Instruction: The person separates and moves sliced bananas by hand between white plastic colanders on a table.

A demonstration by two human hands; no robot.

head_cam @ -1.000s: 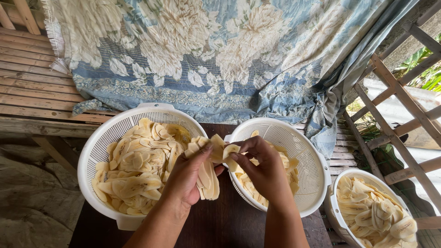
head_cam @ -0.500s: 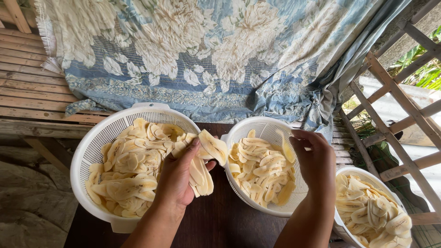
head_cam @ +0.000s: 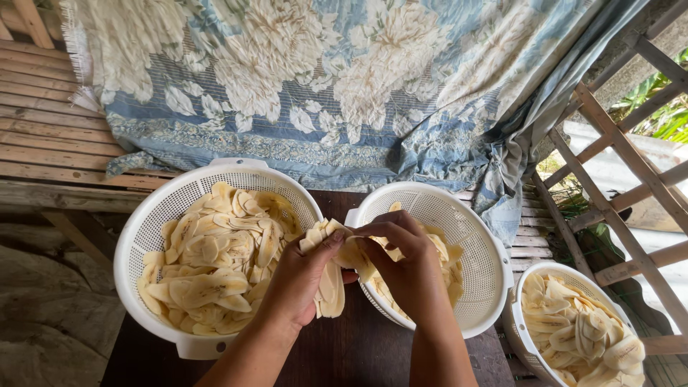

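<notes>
Three white colanders (head_cam: 215,186) of pale slices beside the floral cloth (head_cam: 344,86), two hands (head_cam: 301,276), one slice bundle (head_cam: 331,283)

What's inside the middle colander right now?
The middle colander holds pale banana slices, visible beside the right hand. Both hands cover most of its contents, so how full it is stays hidden.
</notes>
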